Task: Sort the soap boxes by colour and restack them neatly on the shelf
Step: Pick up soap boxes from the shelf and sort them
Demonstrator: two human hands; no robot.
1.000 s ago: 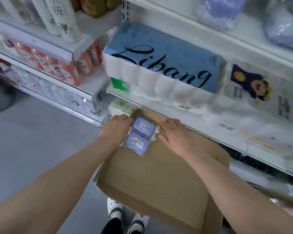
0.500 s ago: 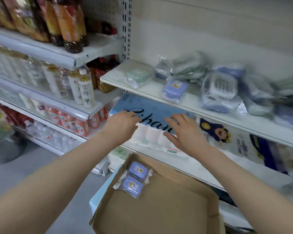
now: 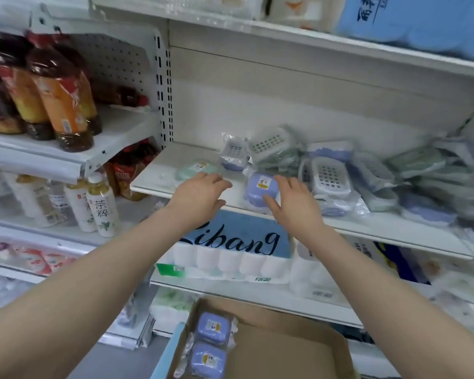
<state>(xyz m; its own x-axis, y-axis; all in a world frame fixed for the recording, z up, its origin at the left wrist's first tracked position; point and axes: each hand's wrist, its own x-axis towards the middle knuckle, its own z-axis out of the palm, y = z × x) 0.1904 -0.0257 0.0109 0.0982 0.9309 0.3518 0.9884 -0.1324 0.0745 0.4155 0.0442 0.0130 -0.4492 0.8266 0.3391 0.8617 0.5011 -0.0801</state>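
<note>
A jumble of wrapped soap boxes [image 3: 340, 170], blue and pale green, lies along the white shelf [image 3: 159, 184]. My right hand [image 3: 293, 202] reaches a blue soap box [image 3: 259, 187] at the shelf's front edge, thumb against its near side, fingers spread at its right. My left hand [image 3: 200, 192] hovers with relaxed fingers just in front of a pale green soap box [image 3: 196, 168] and holds nothing. Two more blue soap boxes [image 3: 211, 343] lie in the far left corner of a cardboard tray [image 3: 298, 351] below.
A blue Libang toilet-paper pack [image 3: 236, 242] sits on the shelf under my hands. Drink bottles [image 3: 60, 91] fill the shelves at the left. More paper goods [image 3: 411, 20] stand on the top shelf.
Both hands left the two blue boxes in the tray and rose to the soap-box shelf. My view lifted with them.
</note>
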